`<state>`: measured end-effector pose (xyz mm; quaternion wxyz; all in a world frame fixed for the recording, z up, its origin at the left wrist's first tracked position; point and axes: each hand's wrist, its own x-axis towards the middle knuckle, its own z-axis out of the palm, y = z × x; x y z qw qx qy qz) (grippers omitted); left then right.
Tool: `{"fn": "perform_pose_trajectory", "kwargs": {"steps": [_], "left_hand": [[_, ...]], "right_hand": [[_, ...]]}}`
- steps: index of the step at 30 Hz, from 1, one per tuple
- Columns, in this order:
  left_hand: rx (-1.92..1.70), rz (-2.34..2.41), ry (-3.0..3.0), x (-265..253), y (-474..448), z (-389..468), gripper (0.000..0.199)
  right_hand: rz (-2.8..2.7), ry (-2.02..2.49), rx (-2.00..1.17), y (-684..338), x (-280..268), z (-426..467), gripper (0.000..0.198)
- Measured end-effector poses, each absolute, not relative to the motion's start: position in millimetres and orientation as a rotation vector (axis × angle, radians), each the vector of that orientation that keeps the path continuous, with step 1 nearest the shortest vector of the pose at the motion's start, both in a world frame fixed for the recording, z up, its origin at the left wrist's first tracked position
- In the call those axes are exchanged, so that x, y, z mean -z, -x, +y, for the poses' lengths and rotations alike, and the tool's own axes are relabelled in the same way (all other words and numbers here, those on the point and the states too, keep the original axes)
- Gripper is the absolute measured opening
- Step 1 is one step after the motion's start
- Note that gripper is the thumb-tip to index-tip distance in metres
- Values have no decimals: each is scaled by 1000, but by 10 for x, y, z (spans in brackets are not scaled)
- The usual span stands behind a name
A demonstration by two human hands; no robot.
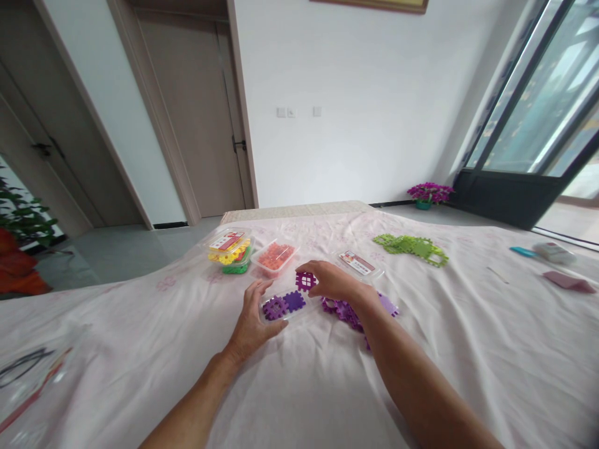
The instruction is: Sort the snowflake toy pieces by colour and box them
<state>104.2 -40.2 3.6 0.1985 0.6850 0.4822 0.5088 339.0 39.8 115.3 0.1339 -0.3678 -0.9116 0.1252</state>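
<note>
My left hand (257, 315) grips the left end of a clear plastic container (294, 317), thumb at the near side and fingers at the far side. Inside lie purple interlocking puzzle pieces (276, 308), one with a round cutout. Just above the container's right end, my right hand (330, 280) pinches a purple puzzle piece with a window-like cutout (306, 281). A loose pile of purple pieces (344, 310) rests on the cloth, partly hidden beneath my right forearm. Behind that hand lies a clear labelled lid (359, 263).
An open tub of orange pieces (276, 257) sits behind the container. Left of it are stacked tubs with yellow pieces (229, 252) and green pieces (236, 267). Joined light-green pieces (412, 247) lie back right. A clear plastic bag (37, 380) is at the left.
</note>
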Motion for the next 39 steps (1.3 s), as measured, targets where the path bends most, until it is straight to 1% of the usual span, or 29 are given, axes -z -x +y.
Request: {"fn": "perform_pose_trajectory", "kwargs": {"steps": [4, 9, 12, 15, 20, 23, 27, 31, 35, 39], "left_hand": [[-1414, 1340, -1927, -33, -1040, -402, 80], [-1412, 1339, -1926, -34, -1040, -401, 79], [-1401, 1349, -1912, -25, -1039, -400, 79], [-1393, 1357, -1921, -15, -1039, -400, 79], [-1414, 1352, -1956, 3, -1040, -391, 78], [-1416, 1344, -1958, 14, -1041, -386, 78], [-1408, 1347, -1926, 23, -1044, -389, 78], [-1407, 1346, -1906, 34, -1043, -392, 78], [-1400, 1346, -1898, 46, -1039, -391, 77], [-1391, 1351, -1889, 51, -1038, -390, 78]], "right_hand": [[-2687, 1041, -372, -3328, -1100, 385, 54], [-2700, 1048, -413, -3350, -1050, 427, 61], [-2614, 1099, -463, -3421, -1057, 466, 61], [-2537, 1200, -459, -3554, -1098, 509, 57], [-2535, 1511, -339, -3868, -1127, 615, 55], [-2555, 1699, -387, -4040, -1082, 689, 55], [-2544, 1901, -468, -4177, -1038, 727, 64], [-2574, 1951, -543, -4211, -1036, 710, 73], [-2583, 1898, -545, -4201, -1007, 738, 65], [-2597, 1801, -529, -4220, -967, 801, 46]]}}
